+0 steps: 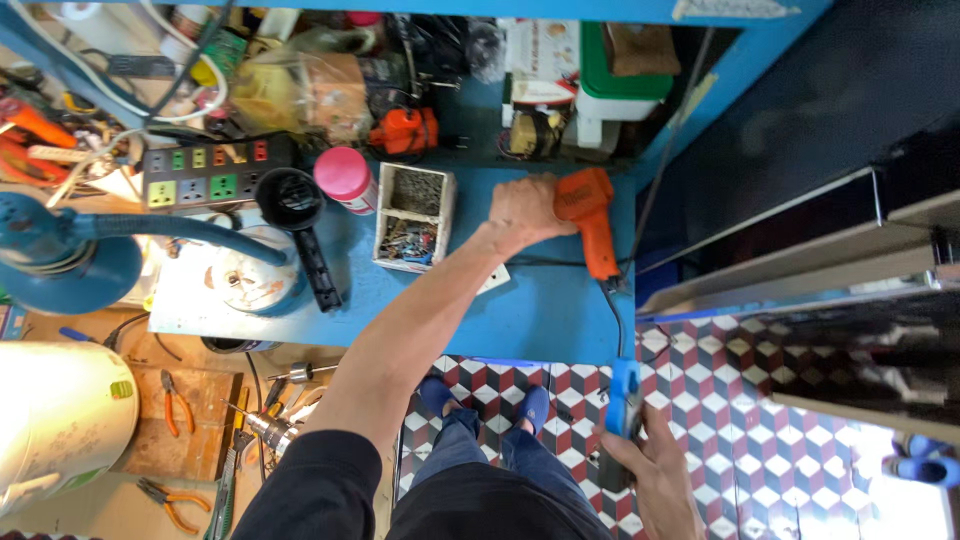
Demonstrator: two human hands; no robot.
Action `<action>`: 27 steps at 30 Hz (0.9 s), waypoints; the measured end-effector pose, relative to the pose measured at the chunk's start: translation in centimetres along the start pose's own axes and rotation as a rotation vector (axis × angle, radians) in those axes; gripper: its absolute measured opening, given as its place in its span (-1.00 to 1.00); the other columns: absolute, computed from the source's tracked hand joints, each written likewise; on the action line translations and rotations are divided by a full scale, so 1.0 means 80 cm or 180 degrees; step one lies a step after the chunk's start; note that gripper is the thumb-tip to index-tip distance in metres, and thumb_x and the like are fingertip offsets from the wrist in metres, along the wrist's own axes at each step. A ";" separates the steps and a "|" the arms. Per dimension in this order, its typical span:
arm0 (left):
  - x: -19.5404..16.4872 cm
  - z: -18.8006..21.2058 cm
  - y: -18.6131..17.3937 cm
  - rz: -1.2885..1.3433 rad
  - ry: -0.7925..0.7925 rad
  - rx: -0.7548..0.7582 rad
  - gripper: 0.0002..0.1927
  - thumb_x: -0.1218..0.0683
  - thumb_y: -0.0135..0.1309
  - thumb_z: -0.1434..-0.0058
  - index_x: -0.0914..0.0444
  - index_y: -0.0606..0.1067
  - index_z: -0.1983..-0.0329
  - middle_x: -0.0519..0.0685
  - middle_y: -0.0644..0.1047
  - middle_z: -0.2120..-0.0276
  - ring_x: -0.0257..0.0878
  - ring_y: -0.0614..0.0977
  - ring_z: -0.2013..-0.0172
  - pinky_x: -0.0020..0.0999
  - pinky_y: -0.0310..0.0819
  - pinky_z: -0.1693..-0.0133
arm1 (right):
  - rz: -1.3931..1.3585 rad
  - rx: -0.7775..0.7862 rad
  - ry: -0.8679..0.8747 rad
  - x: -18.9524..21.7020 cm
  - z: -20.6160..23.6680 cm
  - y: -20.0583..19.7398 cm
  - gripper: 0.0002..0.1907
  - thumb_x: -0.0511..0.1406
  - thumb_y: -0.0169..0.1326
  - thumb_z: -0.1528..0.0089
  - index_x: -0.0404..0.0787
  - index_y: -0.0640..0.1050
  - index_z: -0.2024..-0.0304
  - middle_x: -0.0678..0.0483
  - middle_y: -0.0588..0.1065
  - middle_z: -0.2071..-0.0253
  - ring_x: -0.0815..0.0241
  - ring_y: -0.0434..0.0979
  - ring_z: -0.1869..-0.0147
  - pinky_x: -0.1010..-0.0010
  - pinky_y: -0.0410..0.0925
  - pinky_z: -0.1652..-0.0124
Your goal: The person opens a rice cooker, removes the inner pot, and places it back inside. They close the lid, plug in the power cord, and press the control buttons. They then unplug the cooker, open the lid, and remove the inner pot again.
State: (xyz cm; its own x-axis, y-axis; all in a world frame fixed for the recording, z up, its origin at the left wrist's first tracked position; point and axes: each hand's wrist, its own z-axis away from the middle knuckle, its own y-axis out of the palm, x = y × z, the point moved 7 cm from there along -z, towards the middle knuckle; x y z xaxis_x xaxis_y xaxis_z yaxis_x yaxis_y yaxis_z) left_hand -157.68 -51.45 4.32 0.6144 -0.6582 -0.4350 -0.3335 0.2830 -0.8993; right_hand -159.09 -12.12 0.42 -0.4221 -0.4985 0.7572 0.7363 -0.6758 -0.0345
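Observation:
My left hand (523, 207) reaches across the blue workbench (540, 310) and closes on the back of an orange pistol-shaped power tool (592, 225). The tool lies near the bench's right edge, and its dark cable (612, 305) trails off the front. My right hand (655, 470) is low by my lap, gripping a blue and black hand tool (622, 400) that points up toward the bench edge. My black left sleeve (300, 490) and my blue shoes (440, 392) show below.
An open white box of small parts (412, 215) sits just left of my left hand. Further left are a pink-capped can (345, 178), a black cup (292, 198), a power strip (210, 170) and a blue lamp (60, 245). Orange-handled pliers (178, 402) lie on a lower board. The floor is patterned tile (730, 420).

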 end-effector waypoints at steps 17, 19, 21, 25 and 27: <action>-0.079 0.264 0.006 0.4057 -0.1152 0.0237 -0.50 -0.20 0.04 -0.38 0.33 0.57 0.00 -0.16 0.57 0.27 -0.46 0.49 0.22 -0.52 0.42 0.18 | 0.1106 0.0119 -0.1958 0.157 0.000 0.097 -0.20 -0.28 0.29 -0.07 -0.32 0.31 -0.32 -0.01 0.49 -0.04 0.19 0.54 -0.08 0.41 0.43 0.01; -0.089 0.274 0.006 0.4357 -0.1069 0.0147 -0.52 -0.17 0.02 -0.43 0.37 0.54 0.04 -0.15 0.50 0.30 -0.42 0.43 0.26 -0.47 0.39 0.24 | 0.1117 0.0329 -0.2115 0.161 -0.002 0.118 -0.21 -0.32 0.23 -0.09 -0.35 0.26 -0.33 -0.03 0.50 -0.02 0.18 0.55 -0.07 0.40 0.45 0.01; -0.077 0.278 0.002 0.4628 -0.1204 -0.0054 -0.55 -0.16 -0.02 -0.43 0.34 0.53 0.01 -0.20 0.51 0.26 -0.47 0.43 0.23 -0.52 0.37 0.21 | 0.1042 0.0619 -0.1955 0.162 -0.004 0.131 -0.21 -0.31 0.21 -0.14 -0.34 0.21 -0.37 -0.05 0.54 0.02 0.17 0.57 -0.02 0.39 0.44 0.03; -0.042 0.288 -0.004 0.5071 -0.1643 -0.0227 -0.56 -0.16 -0.06 -0.44 0.32 0.53 0.04 -0.22 0.49 0.32 -0.47 0.42 0.32 -0.51 0.37 0.27 | 0.1297 0.0445 -0.2146 0.180 0.008 0.140 -0.39 -0.33 0.20 -0.21 -0.34 0.33 -0.27 -0.01 0.50 -0.10 0.21 0.56 -0.11 0.38 0.46 0.00; -0.029 0.296 -0.012 0.4813 -0.1733 -0.0336 -0.54 -0.18 -0.06 -0.46 0.32 0.54 0.07 -0.21 0.43 0.37 -0.45 0.35 0.36 -0.50 0.27 0.34 | 0.1874 0.0260 -0.2491 0.194 0.020 0.146 -0.66 -0.33 0.19 -0.25 -0.29 0.51 -0.07 -0.01 0.55 0.01 0.21 0.60 -0.01 0.37 0.46 0.05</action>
State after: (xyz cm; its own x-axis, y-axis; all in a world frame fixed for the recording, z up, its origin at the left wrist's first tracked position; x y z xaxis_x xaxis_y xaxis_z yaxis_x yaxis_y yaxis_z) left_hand -141.86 -33.69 5.13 -0.1464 0.4863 -0.8615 -0.8713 0.3489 0.3450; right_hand -156.16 -26.87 12.79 0.4720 -0.2233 0.8528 0.7634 -0.3803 -0.5221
